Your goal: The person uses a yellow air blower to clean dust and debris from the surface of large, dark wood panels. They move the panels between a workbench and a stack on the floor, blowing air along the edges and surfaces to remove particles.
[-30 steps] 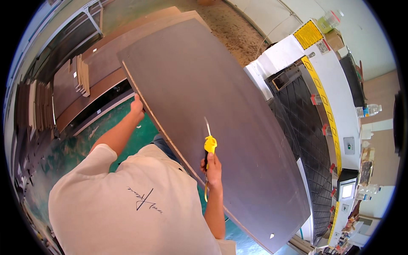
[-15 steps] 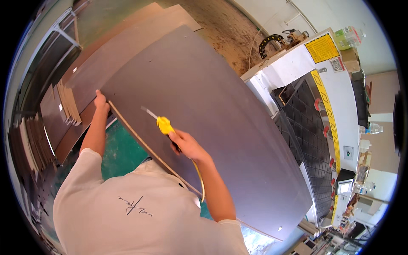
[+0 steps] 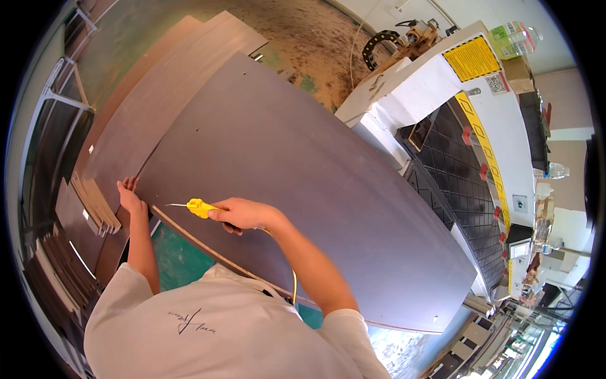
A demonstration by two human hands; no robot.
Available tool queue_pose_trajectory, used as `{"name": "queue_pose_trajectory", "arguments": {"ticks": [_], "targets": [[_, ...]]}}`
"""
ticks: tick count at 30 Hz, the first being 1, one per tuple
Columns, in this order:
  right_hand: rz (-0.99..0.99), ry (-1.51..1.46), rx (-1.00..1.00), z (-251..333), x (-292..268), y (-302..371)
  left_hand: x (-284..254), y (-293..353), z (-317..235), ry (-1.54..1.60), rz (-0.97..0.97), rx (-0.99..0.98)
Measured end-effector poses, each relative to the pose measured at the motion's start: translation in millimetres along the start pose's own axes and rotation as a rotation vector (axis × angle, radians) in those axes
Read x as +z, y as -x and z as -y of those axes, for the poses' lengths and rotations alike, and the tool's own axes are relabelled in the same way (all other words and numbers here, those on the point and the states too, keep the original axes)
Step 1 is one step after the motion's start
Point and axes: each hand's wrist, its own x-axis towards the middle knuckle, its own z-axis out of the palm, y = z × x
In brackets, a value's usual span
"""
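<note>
A large brown-grey wooden panel point(image 3: 284, 164) lies in front of me, its near edge showing bare board. My right hand point(image 3: 240, 213) is closed around a yellow air blow gun point(image 3: 199, 208) above the panel. The gun's thin metal nozzle points left, toward the panel's left corner, and a yellow hose point(image 3: 294, 278) runs from my hand down to my waist. At that left corner is my left hand point(image 3: 130, 194), fingers stretched out and apart; whether its palm touches the panel's edge I cannot tell.
More brown panels point(image 3: 183, 69) lie beyond on the left, near a bundle of narrow boards point(image 3: 95, 202). A stack of boards point(image 3: 57, 271) stands at far left. To the right is a white machine point(image 3: 505, 158) with a dark gridded bed point(image 3: 464, 189) and red knobs.
My right hand has moved left and turned the blow gun so its nozzle points left. My left hand has loosened its fingers at the corner. The view has shifted.
</note>
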Motion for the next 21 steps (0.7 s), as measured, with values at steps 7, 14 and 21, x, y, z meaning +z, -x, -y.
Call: {"name": "queue_pose_trajectory", "arguments": {"ticks": [7,14,21], "targets": [[-0.093,-0.044,0.001,9,-45,-19,53,84,-14,-1.315,0.159,0.911],[-0.778,-0.251,-0.074,-3,-98,6,184,89,18,-1.099,0.509,1.073],[-0.637,-0.051,0.079,36,-111,-3,284,94,2,-0.876,0.685,0.642]]}}
